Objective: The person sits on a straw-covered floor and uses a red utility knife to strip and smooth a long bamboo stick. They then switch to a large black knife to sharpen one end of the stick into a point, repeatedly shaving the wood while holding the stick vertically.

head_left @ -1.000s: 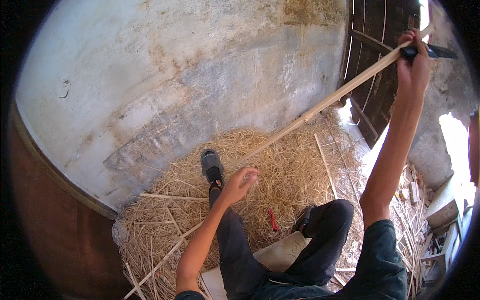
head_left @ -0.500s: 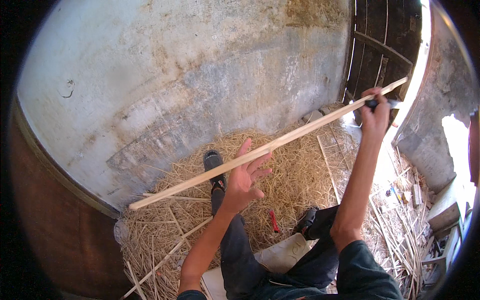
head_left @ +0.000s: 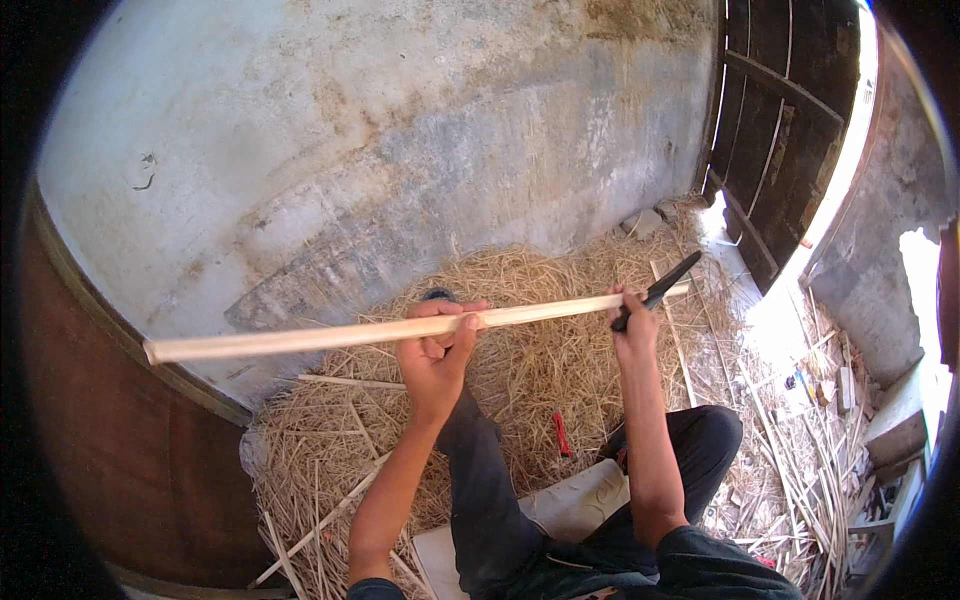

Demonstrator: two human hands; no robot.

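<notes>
Above the straw heap [head_left: 560, 330], left hand [head_left: 435, 350] grips a pale wooden strip [head_left: 330, 337]; right hand [head_left: 632, 325], fingers closed on a dark knife [head_left: 665, 285], poised for shaving, which calls for a steadied strip.

The left hand [head_left: 437, 345] wraps the stick [head_left: 300, 338], hiding that stretch; the right hand [head_left: 633, 325] covers the handle of a dark tool [head_left: 668, 283], its kind unclear; a foot past the stick is mostly hidden; scraps [head_left: 820, 400] at right are too small to tell.
</notes>
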